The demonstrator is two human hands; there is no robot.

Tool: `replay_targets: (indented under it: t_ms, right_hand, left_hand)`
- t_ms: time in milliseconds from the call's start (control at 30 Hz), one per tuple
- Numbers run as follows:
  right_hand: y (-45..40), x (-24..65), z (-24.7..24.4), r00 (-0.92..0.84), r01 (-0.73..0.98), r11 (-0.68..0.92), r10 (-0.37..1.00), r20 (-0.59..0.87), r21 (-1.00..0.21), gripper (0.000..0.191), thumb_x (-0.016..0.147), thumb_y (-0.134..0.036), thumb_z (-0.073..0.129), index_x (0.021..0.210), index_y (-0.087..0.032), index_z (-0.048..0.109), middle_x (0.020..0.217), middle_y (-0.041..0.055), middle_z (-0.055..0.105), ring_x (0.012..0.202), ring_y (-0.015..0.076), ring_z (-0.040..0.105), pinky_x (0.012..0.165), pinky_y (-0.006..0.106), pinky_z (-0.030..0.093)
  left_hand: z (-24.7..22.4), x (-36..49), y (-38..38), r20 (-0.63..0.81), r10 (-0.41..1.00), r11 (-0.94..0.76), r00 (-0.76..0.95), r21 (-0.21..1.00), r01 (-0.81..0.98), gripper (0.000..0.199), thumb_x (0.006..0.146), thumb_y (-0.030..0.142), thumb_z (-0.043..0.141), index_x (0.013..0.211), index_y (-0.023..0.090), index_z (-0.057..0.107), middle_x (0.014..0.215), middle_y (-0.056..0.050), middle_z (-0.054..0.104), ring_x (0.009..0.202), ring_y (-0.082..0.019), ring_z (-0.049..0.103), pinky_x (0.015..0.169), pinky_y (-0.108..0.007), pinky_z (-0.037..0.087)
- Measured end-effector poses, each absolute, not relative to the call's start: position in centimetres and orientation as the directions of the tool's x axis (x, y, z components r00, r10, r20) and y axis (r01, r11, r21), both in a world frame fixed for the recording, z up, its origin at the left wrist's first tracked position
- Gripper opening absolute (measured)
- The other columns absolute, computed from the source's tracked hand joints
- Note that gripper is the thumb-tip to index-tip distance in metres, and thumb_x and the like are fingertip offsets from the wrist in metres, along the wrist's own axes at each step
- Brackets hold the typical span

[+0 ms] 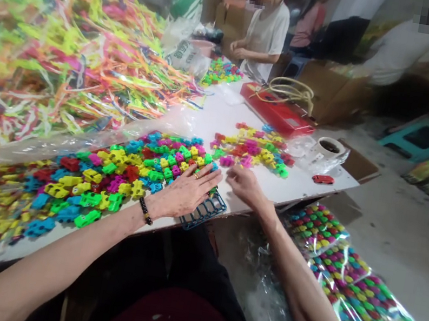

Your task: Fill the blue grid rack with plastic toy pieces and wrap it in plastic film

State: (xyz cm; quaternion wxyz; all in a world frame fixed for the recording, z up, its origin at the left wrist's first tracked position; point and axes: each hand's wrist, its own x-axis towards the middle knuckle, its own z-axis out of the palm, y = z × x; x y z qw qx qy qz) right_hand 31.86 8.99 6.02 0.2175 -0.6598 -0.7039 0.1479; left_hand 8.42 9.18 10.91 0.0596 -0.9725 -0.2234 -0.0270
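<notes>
My left hand (187, 191), with a ring and a beaded bracelet, lies palm down with its fingers stretched over a dark teal grid rack (206, 211) at the table's front edge. Small colourful plastic toy cars (91, 184) are heaped to its left and just beyond its fingertips. To the right of the rack, my right hand (245, 185) is held low over the white table (213, 119) with its fingers curled; whether anything is between them is too blurred to tell. A looser group of small colourful pieces (257, 148) lies beyond it.
A big pile of neon strips (72, 49) fills the left back. Further right are a red device (276, 110) with a coiled cord, a cup (328, 147) of dark liquid and a red toy car (322, 179). Packed trays (372, 302) lie lower right. People are behind the table.
</notes>
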Motion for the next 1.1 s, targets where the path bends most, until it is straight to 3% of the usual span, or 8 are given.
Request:
replay_targets:
  t_ms: [133, 267, 433, 533, 667, 833, 933, 1100]
  right_hand:
    - [12.2, 34.3, 7.3, 0.209, 0.9, -0.151, 0.973, 0.101, -0.41, 0.011, 0.076, -0.018, 0.068, 0.085, -0.013, 0.071, 0.086, 0.0166, 0.072, 0.094, 0.0307, 0.068, 0.08, 0.035, 0.049]
    - [12.5, 35.6, 7.3, 0.24, 0.883, -0.171, 0.965, 0.108, -0.437, 0.009, 0.075, -0.023, 0.071, 0.076, -0.015, 0.068, 0.078, 0.0118, 0.072, 0.084, 0.0267, 0.069, 0.076, 0.033, 0.051]
    - [7.7, 36.2, 4.1, 0.305, 0.471, 0.033, 0.931, 0.198, -0.882, 0.039, 0.08, -0.053, 0.069, 0.096, -0.017, 0.067, 0.082, 0.0049, 0.072, 0.07, 0.0197, 0.068, 0.065, 0.031, 0.055]
    - [4.9, 36.7, 1.8, 0.304, 0.295, 0.05, 0.942, 0.144, -0.954, 0.054, 0.071, -0.062, 0.077, 0.102, -0.018, 0.069, 0.09, 0.0063, 0.073, 0.078, 0.0224, 0.069, 0.067, 0.035, 0.057]
    - [3.6, 38.6, 1.6, 0.273, 0.669, -0.003, 0.931, 0.241, -0.744, 0.042, 0.073, -0.051, 0.078, 0.098, -0.017, 0.072, 0.096, 0.0098, 0.071, 0.087, 0.0241, 0.065, 0.078, 0.037, 0.053]
    - [3.9, 39.3, 4.0, 0.039, 0.911, 0.0, 0.996, 0.086, -0.412, 0.017, 0.081, -0.031, 0.067, 0.07, -0.019, 0.065, 0.073, 0.0048, 0.062, 0.069, 0.0172, 0.054, 0.065, 0.03, 0.038]
    - [4.2, 37.2, 4.5, 0.037, 0.801, 0.047, 0.991, 0.128, -0.597, 0.03, 0.085, -0.041, 0.063, 0.065, -0.02, 0.057, 0.063, 0.0009, 0.056, 0.062, 0.0147, 0.049, 0.061, 0.029, 0.036]
    - [5.7, 31.5, 2.6, 0.046, 0.247, 0.106, 0.992, 0.121, -0.963, 0.033, 0.075, -0.051, 0.066, 0.084, -0.021, 0.057, 0.066, -0.001, 0.061, 0.058, 0.0151, 0.054, 0.056, 0.028, 0.045]
  left_hand:
    - [11.1, 8.4, 9.1, 0.075, 0.435, -0.891, 0.897, -0.107, 0.441, 0.056, 0.107, 0.03, 0.029, 0.16, 0.013, 0.032, 0.167, -0.01, 0.032, 0.158, -0.027, 0.02, 0.127, -0.048, 0.021]
    - [11.0, 8.4, 9.1, 0.069, 0.442, -0.888, 0.894, -0.103, 0.447, 0.055, 0.107, 0.031, 0.028, 0.159, 0.013, 0.033, 0.168, -0.008, 0.032, 0.158, -0.028, 0.021, 0.127, -0.048, 0.02]
    - [10.2, 8.2, 9.4, 0.111, 0.423, -0.897, 0.899, -0.085, 0.433, 0.057, 0.107, 0.032, 0.029, 0.161, 0.015, 0.029, 0.169, -0.008, 0.029, 0.159, -0.028, 0.016, 0.128, -0.049, 0.017]
    - [10.0, 8.1, 9.5, 0.111, 0.422, -0.899, 0.9, -0.08, 0.431, 0.058, 0.107, 0.032, 0.028, 0.161, 0.014, 0.028, 0.169, -0.009, 0.029, 0.159, -0.028, 0.016, 0.128, -0.049, 0.017]
    - [10.2, 8.1, 9.4, 0.103, 0.42, -0.9, 0.902, -0.078, 0.428, 0.057, 0.107, 0.032, 0.025, 0.161, 0.013, 0.029, 0.169, -0.009, 0.029, 0.159, -0.028, 0.017, 0.128, -0.048, 0.017]
    - [10.4, 8.2, 9.4, 0.087, 0.43, -0.897, 0.899, -0.077, 0.436, 0.057, 0.107, 0.032, 0.026, 0.161, 0.011, 0.028, 0.169, -0.01, 0.029, 0.159, -0.028, 0.016, 0.128, -0.05, 0.019]
    - [10.5, 8.2, 9.4, 0.084, 0.426, -0.899, 0.901, -0.076, 0.432, 0.057, 0.107, 0.031, 0.026, 0.161, 0.012, 0.028, 0.168, -0.01, 0.03, 0.159, -0.028, 0.016, 0.128, -0.049, 0.02]
    - [10.6, 8.3, 9.3, 0.083, 0.425, -0.898, 0.902, -0.087, 0.431, 0.058, 0.107, 0.03, 0.028, 0.161, 0.012, 0.027, 0.169, -0.011, 0.029, 0.159, -0.029, 0.015, 0.128, -0.05, 0.018]
